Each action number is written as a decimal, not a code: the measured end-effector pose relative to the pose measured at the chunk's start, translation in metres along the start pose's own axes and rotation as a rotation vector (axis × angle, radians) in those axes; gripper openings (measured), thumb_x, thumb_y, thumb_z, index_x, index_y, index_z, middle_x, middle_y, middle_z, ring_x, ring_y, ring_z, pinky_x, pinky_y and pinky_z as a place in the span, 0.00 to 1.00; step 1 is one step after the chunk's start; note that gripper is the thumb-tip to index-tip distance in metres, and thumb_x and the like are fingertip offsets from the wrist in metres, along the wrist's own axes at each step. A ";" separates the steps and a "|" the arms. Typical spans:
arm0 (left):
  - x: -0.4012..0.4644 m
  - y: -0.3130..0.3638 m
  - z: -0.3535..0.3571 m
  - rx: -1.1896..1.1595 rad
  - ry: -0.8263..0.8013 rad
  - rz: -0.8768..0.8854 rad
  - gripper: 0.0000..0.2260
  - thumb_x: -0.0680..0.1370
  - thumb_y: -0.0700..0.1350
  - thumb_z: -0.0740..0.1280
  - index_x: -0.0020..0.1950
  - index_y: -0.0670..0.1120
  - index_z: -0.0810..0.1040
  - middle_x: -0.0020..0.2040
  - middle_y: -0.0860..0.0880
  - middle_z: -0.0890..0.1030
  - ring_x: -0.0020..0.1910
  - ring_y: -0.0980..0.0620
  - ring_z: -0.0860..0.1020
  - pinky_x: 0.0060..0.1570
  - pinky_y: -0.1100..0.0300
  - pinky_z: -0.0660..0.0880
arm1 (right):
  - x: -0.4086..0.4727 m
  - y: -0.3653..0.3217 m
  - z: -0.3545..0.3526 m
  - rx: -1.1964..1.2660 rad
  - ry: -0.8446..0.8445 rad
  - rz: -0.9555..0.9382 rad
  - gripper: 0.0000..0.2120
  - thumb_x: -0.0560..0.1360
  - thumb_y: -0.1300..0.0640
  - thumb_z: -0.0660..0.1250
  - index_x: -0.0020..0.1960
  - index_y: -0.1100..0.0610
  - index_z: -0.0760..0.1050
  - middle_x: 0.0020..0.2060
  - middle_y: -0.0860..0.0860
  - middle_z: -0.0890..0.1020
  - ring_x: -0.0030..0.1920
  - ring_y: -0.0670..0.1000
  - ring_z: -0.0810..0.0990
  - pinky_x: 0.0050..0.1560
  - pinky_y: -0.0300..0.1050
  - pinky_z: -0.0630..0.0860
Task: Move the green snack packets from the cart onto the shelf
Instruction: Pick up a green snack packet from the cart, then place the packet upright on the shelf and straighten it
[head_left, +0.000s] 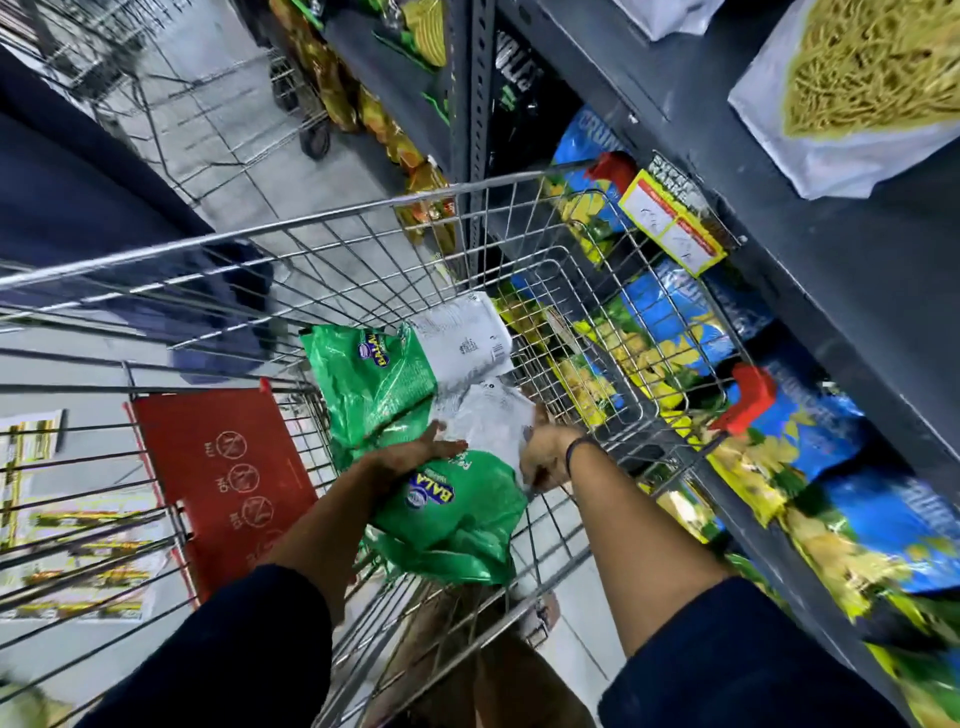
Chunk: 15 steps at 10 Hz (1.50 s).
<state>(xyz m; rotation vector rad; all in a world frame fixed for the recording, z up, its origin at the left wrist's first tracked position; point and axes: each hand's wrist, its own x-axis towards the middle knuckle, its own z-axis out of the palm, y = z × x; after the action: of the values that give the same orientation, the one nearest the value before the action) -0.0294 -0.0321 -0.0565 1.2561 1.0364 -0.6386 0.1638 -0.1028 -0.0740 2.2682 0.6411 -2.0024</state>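
A wire cart (332, 218) fills the middle of the view. Inside it lie green snack packets with white backs: one (374, 379) further in, and a nearer one (457, 514) under my hands. My left hand (410, 457) lies flat on the near packet's top edge, fingers stretched out. My right hand (540, 452) is curled around the white end of that same packet. The dark shelf (810, 249) runs along the right side.
Blue and yellow snack bags (675, 322) crowd the lower shelf right beside the cart. Clear bags of yellow noodles (862, 67) sit on the upper shelf. A red child-seat flap (228, 467) stands at the cart's near left. Another wire cart (208, 104) stands further down the aisle.
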 end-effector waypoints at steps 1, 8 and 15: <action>-0.013 0.011 -0.014 0.055 -0.007 0.090 0.31 0.76 0.52 0.62 0.73 0.40 0.55 0.77 0.43 0.50 0.73 0.50 0.58 0.71 0.58 0.56 | -0.036 -0.017 -0.003 0.293 -0.063 -0.032 0.35 0.73 0.73 0.54 0.74 0.46 0.51 0.51 0.55 0.75 0.42 0.53 0.75 0.32 0.44 0.77; -0.149 0.214 -0.039 0.983 0.010 0.405 0.32 0.72 0.52 0.69 0.71 0.45 0.62 0.72 0.46 0.65 0.70 0.51 0.63 0.73 0.56 0.57 | -0.209 -0.057 -0.089 -0.793 0.396 -0.527 0.61 0.54 0.45 0.80 0.75 0.46 0.43 0.77 0.52 0.51 0.77 0.58 0.44 0.72 0.67 0.46; -0.232 0.362 0.184 1.595 1.465 1.808 0.19 0.73 0.49 0.61 0.64 0.50 0.71 0.64 0.46 0.78 0.67 0.46 0.71 0.68 0.44 0.61 | -0.351 0.213 -0.132 0.559 1.269 -0.622 0.30 0.53 0.45 0.80 0.51 0.57 0.77 0.50 0.53 0.84 0.49 0.49 0.81 0.52 0.47 0.79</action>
<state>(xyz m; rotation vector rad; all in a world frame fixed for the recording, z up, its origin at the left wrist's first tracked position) 0.2324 -0.1565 0.3104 3.3339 -0.3945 1.4826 0.3324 -0.3525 0.2344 3.9730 0.9654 -0.4996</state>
